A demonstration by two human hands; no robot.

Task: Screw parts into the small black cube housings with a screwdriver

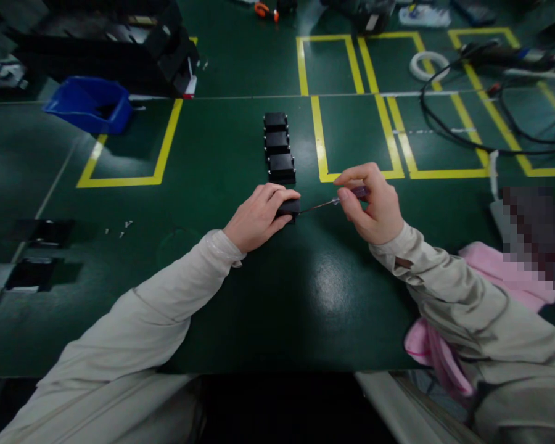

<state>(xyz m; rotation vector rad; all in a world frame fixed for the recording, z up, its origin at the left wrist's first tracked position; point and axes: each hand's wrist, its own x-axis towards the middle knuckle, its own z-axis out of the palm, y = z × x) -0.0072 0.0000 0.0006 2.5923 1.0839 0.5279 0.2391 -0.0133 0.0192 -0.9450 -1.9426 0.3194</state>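
Note:
On the green table, my left hand (261,215) has its fingers wrapped over a small black block (290,207). My right hand (372,206) grips a screwdriver (324,205) by its translucent handle, thumb and fingers around it. The screwdriver lies nearly level, its tip touching or close to the block's right side. Just beyond, three similar black blocks stand in a column: a far one (275,121), a middle one (277,142) and a near one (282,166). To the left lie several small screws (122,235).
A blue bin (90,105) sits at upper left before black trays (97,43). Two dark flat parts (32,274) lie far left. On the right are a white tape ring (429,66), a black cable (448,131) and a pink cloth (504,271). Yellow tape outlines (321,139) mark the table.

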